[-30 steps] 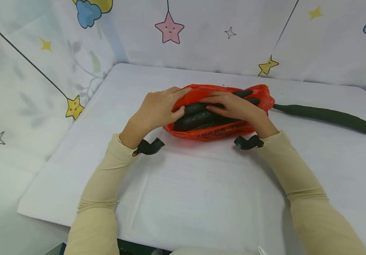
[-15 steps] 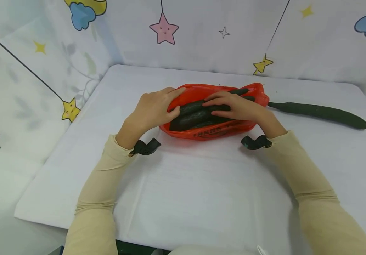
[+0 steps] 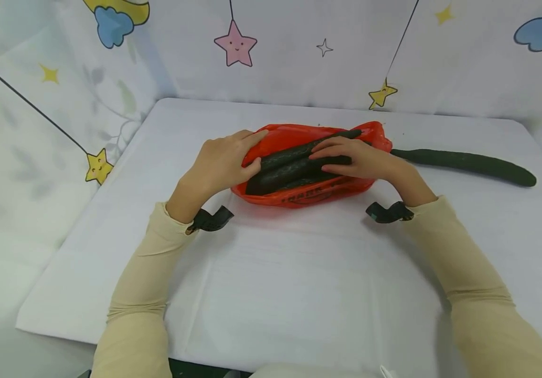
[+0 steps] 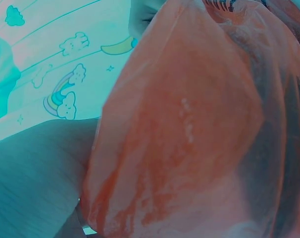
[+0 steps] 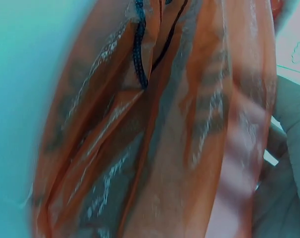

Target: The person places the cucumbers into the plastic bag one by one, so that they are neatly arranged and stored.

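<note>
Several dark green cucumbers (image 3: 280, 173) lie lengthwise inside a red plastic bag (image 3: 294, 199), whose mouth gapes upward. At the bag's left end my left hand (image 3: 216, 160) holds the rim, with its thumb beside the cucumber ends and its forefinger along the far edge. My right hand (image 3: 362, 157) rests on the cucumbers toward the right end, fingers laid across them. The thin red film of the bag (image 4: 179, 119) fills most of the left wrist view. In the right wrist view the creased bag (image 5: 179, 148) hides much of the fingers.
One more cucumber (image 3: 469, 161) lies outside the bag on the right, its thin end by the bag. Everything sits on a white-covered table (image 3: 275, 283). A patterned cloth backdrop (image 3: 289, 63) stands behind the far edge.
My right hand has slid to the right along the cucumbers, uncovering more of them. My left hand stays at the bag's left end. The whole head view has shifted slightly.
</note>
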Demonstrator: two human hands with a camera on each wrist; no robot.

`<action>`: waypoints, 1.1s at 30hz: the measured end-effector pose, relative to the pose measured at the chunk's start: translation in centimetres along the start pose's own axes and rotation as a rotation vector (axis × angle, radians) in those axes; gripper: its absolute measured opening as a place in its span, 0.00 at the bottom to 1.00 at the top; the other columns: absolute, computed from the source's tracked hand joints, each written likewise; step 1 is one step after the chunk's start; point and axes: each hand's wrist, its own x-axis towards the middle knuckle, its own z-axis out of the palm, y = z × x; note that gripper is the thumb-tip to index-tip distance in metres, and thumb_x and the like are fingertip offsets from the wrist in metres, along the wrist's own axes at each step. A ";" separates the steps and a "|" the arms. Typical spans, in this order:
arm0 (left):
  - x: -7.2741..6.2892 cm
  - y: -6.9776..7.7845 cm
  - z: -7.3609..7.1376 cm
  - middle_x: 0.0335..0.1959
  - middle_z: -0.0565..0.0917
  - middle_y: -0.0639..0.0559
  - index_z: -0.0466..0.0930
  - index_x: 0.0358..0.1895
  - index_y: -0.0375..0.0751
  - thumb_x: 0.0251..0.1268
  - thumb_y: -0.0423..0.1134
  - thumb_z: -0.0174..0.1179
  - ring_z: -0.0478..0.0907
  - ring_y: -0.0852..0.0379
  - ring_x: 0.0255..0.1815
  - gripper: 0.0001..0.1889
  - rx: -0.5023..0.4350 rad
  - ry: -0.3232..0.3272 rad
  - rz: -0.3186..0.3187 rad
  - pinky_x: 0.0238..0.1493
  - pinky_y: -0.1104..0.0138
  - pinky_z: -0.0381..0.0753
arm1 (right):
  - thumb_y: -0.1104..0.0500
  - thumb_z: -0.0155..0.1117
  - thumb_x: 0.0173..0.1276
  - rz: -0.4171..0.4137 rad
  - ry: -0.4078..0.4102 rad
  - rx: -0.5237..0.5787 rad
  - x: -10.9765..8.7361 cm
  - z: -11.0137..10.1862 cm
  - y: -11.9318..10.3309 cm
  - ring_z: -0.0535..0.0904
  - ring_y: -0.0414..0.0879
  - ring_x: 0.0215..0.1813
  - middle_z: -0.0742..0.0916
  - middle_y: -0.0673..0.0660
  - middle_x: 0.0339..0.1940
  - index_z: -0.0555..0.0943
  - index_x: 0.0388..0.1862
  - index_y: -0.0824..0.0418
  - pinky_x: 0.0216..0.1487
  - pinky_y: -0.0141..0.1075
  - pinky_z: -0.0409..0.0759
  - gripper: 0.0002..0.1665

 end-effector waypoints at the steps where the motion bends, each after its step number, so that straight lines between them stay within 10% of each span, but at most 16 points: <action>1: 0.0 0.0 0.0 0.62 0.78 0.45 0.67 0.71 0.43 0.67 0.43 0.52 0.81 0.48 0.48 0.29 0.000 0.001 0.001 0.34 0.55 0.82 | 0.67 0.66 0.65 -0.013 0.011 0.002 -0.1 -0.1 0.1 0.69 0.52 0.66 0.79 0.58 0.61 0.80 0.60 0.61 0.63 0.36 0.71 0.24; 9: 0.0 0.1 0.1 0.61 0.79 0.46 0.68 0.71 0.43 0.67 0.43 0.52 0.82 0.48 0.45 0.28 0.008 0.014 0.008 0.31 0.57 0.81 | 0.82 0.65 0.52 -0.261 0.161 0.010 -1.4 -0.5 0.7 0.76 0.45 0.58 0.84 0.62 0.52 0.82 0.50 0.70 0.55 0.20 0.71 0.25; 12: 0.0 0.0 0.2 0.61 0.78 0.45 0.68 0.71 0.42 0.67 0.43 0.52 0.82 0.48 0.46 0.28 0.005 0.013 0.008 0.32 0.56 0.82 | 0.72 0.64 0.63 -0.315 0.198 0.012 -2.0 -0.9 0.7 0.76 0.40 0.57 0.84 0.63 0.50 0.82 0.49 0.71 0.53 0.20 0.71 0.14; 16: 0.0 -0.1 0.2 0.62 0.78 0.45 0.68 0.71 0.42 0.67 0.43 0.52 0.82 0.47 0.47 0.28 0.006 0.007 0.006 0.32 0.55 0.82 | 0.61 0.64 0.67 -0.312 0.221 0.000 -2.8 -1.4 0.7 0.75 0.37 0.57 0.83 0.63 0.49 0.83 0.48 0.69 0.54 0.20 0.70 0.15; 21: 0.0 -0.1 0.1 0.62 0.78 0.45 0.67 0.71 0.43 0.67 0.43 0.52 0.82 0.47 0.47 0.29 0.009 0.003 0.005 0.32 0.56 0.81 | 0.74 0.72 0.52 -0.280 0.234 -0.046 -3.5 -1.7 0.7 0.74 0.41 0.57 0.83 0.63 0.49 0.84 0.47 0.68 0.59 0.21 0.66 0.20; 27: 0.1 -0.1 0.2 0.61 0.78 0.46 0.68 0.71 0.43 0.67 0.43 0.52 0.82 0.48 0.46 0.28 0.005 0.010 0.010 0.30 0.57 0.81 | 0.47 0.61 0.69 -0.310 0.277 -0.118 -4.3 -1.8 1.2 0.73 0.50 0.57 0.83 0.64 0.47 0.85 0.46 0.66 0.62 0.33 0.60 0.23; 33: 0.0 -0.2 0.2 0.61 0.78 0.46 0.68 0.71 0.43 0.67 0.43 0.52 0.82 0.49 0.45 0.28 0.007 0.010 0.007 0.31 0.57 0.81 | 0.45 0.62 0.69 -0.326 0.327 -0.114 -5.3 -1.9 2.1 0.73 0.47 0.59 0.84 0.63 0.46 0.85 0.45 0.65 0.70 0.34 0.60 0.24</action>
